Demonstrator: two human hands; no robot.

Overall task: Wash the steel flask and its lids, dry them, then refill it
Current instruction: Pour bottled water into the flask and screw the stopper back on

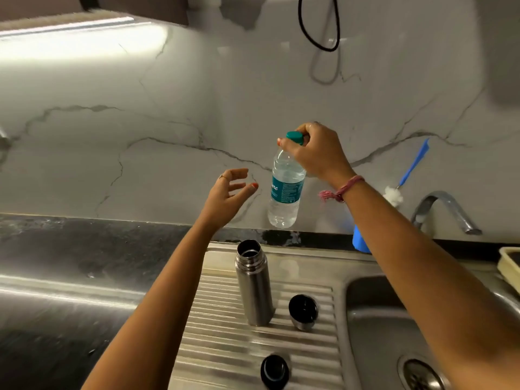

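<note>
- A black inner lid [275, 371] lies nearest on the ribbed draining board [219, 347].
- A steel cap [303, 312] lies just right of the steel flask [254, 285], which stands upright and uncapped.
- The sink [374, 333] sits to the right.
- The left hand [229, 197] hovers with fingers spread, holding nothing.
- The right hand [316, 150] pinches the teal-capped water bottle [285, 190] by its neck, above the dark tabletop [70, 243].

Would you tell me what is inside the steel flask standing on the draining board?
The steel flask stands open on the draining board. Through its mouth only the shiny inner neck and a dark interior show; whether any water lies at the bottom cannot be seen.
</note>
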